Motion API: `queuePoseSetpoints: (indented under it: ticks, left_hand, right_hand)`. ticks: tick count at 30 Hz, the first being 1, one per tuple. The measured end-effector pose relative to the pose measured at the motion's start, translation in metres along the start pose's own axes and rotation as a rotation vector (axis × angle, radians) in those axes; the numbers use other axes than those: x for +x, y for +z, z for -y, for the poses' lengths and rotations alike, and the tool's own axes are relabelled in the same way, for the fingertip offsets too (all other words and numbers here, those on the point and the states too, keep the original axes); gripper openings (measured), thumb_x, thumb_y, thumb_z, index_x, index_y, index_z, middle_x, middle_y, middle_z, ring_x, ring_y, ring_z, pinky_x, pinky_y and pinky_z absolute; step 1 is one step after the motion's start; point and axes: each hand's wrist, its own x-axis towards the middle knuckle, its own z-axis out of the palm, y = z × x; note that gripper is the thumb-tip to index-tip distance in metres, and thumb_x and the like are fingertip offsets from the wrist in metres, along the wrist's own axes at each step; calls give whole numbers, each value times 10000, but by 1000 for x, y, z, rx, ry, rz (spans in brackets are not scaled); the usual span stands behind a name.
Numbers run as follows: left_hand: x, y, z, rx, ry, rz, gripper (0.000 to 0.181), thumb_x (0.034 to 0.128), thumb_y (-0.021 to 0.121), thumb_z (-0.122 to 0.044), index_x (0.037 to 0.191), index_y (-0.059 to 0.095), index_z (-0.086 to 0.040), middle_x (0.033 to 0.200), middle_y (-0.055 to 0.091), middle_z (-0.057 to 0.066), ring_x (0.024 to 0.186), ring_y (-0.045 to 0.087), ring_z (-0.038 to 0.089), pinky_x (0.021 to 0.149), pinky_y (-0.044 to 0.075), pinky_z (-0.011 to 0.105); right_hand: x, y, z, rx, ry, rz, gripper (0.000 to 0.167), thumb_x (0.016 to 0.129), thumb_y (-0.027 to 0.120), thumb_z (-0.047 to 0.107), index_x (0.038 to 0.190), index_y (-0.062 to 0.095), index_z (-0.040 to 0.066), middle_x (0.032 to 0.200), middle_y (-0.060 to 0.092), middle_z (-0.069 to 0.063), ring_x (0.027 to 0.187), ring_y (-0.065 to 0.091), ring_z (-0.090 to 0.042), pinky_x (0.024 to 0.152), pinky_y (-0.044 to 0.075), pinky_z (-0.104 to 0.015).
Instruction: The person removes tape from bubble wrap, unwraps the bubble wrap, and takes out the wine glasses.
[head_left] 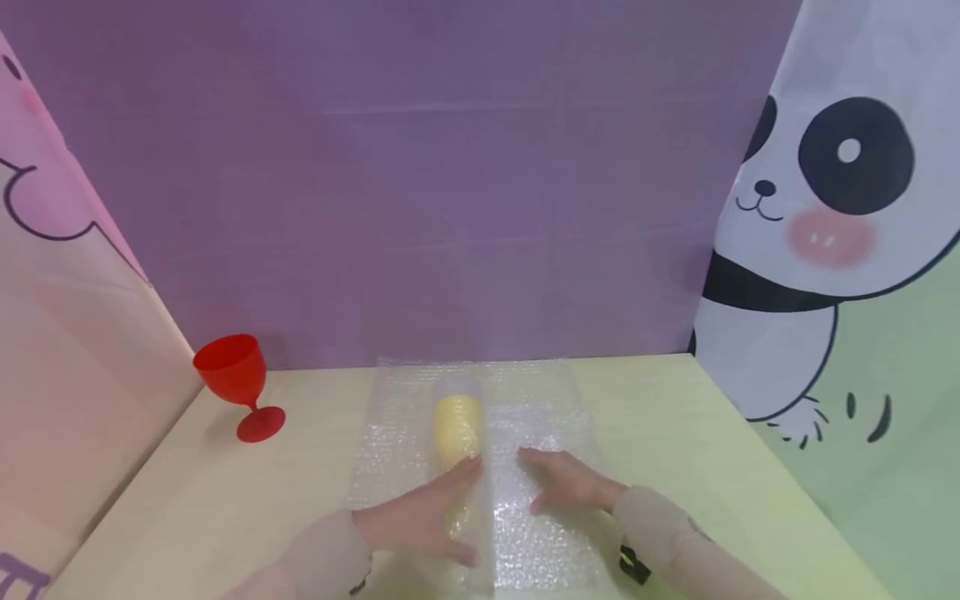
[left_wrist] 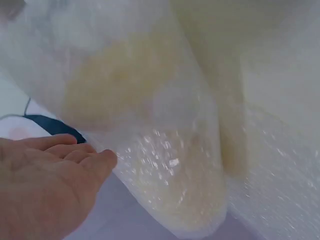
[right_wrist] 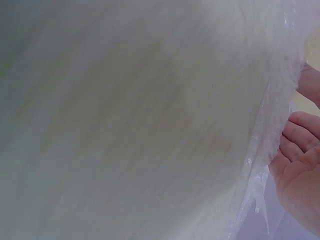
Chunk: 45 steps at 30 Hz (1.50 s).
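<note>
A sheet of clear bubble wrap (head_left: 540,525) lies on the table. Under one folded layer of it, a yellow cup-shaped thing (head_left: 457,425) shows through; its lower part is hidden by the wrap and my hand. My left hand (head_left: 423,517) is at the near end of this wrapped thing, thumb and fingers spread apart. To the right, over the flat part of the wrap, my right hand (head_left: 573,483) has its fingers extended and holds nothing. In the left wrist view the wrap around the yellow thing (left_wrist: 125,75) is beside the fingers (left_wrist: 75,150).
A red plastic goblet (head_left: 232,371) stands at the back left of the pale table (head_left: 315,467). A purple backdrop (head_left: 465,208) closes off the rear, with a pink panel (head_left: 60,333) at left and a panda-printed panel (head_left: 825,350) at right.
</note>
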Motion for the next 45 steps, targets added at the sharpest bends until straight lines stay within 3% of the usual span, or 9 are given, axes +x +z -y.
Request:
queuePoseSetpoints:
  ticks: [3, 7, 11, 14, 19, 25, 34, 40, 45]
  left_hand:
    - [-4, 11, -5, 140, 49, 11, 1032, 689, 743, -382, 1454, 155, -14, 1539, 61, 134, 1405, 126, 287, 1128, 211, 411]
    - [-7, 24, -5, 303, 89, -79, 920, 705, 700, -190, 1452, 188, -29, 1537, 118, 118, 1389, 205, 271, 1105, 279, 392]
    - [-8, 33, -6, 397, 119, -178, 739, 804, 593, -139, 1435, 232, -3, 1518, 182, 140, 1377, 243, 273, 1094, 293, 410]
    - [-9, 36, -6, 400, 122, -215, 642, 885, 514, -198, 1427, 242, 12, 1509, 204, 150, 1373, 249, 277, 1091, 294, 424]
    - [-11, 37, -3, 309, 99, -239, 605, 938, 448, -243, 1432, 215, 17, 1512, 201, 137, 1378, 233, 276, 1097, 268, 437]
    - [-20, 36, -1, 100, 34, -273, 600, 967, 397, -259, 1468, 132, -62, 1528, 158, 102, 1379, 214, 276, 1101, 220, 456]
    - [-32, 27, 7, -9, 35, -476, 678, 848, 541, -20, 1447, 225, -50, 1487, 275, 120, 1338, 298, 267, 1060, 273, 452]
    - [-42, 23, 16, -165, -75, -522, 821, 757, 580, 100, 1459, 242, -159, 1490, 299, 57, 1314, 354, 285, 1062, 301, 483]
    - [-51, 17, 24, -246, -165, -522, 819, 822, 571, 57, 1453, 211, -320, 1501, 277, 15, 1281, 401, 327, 1050, 327, 496]
  right_hand:
    - [0, -1, -2, -10, 0, -1, 838, 677, 756, 172, 1380, 342, -19, 1438, 338, -195, 1330, 314, -364, 1103, 228, -502]
    - [0, -1, -3, -8, 0, 4, 840, 682, 753, 184, 1385, 336, -11, 1444, 329, -186, 1336, 306, -358, 1105, 224, -500]
    - [1, 1, -4, -13, 3, 4, 843, 677, 755, 181, 1384, 338, -9, 1442, 334, -183, 1333, 312, -355, 1103, 230, -500]
    - [1, 2, -5, -13, 4, 3, 841, 678, 754, 180, 1385, 338, -6, 1443, 334, -182, 1333, 312, -354, 1103, 230, -501]
    - [-1, 2, -4, -7, 2, 4, 839, 680, 753, 175, 1386, 338, -4, 1445, 330, -181, 1334, 307, -358, 1104, 225, -502]
    - [-2, 2, -3, 3, 3, 8, 848, 679, 754, 177, 1388, 329, -13, 1448, 318, -190, 1336, 299, -364, 1105, 221, -502]
    - [-1, 1, -2, -2, 2, 10, 853, 680, 752, 178, 1389, 321, -19, 1450, 316, -191, 1337, 297, -367, 1105, 222, -506]
    - [0, 2, -3, -1, 6, 14, 851, 682, 750, 177, 1391, 319, -14, 1452, 313, -187, 1339, 296, -362, 1106, 222, -498]
    - [0, 1, -3, -5, 3, 10, 850, 683, 751, 178, 1389, 321, -18, 1450, 315, -188, 1340, 296, -357, 1108, 220, -492]
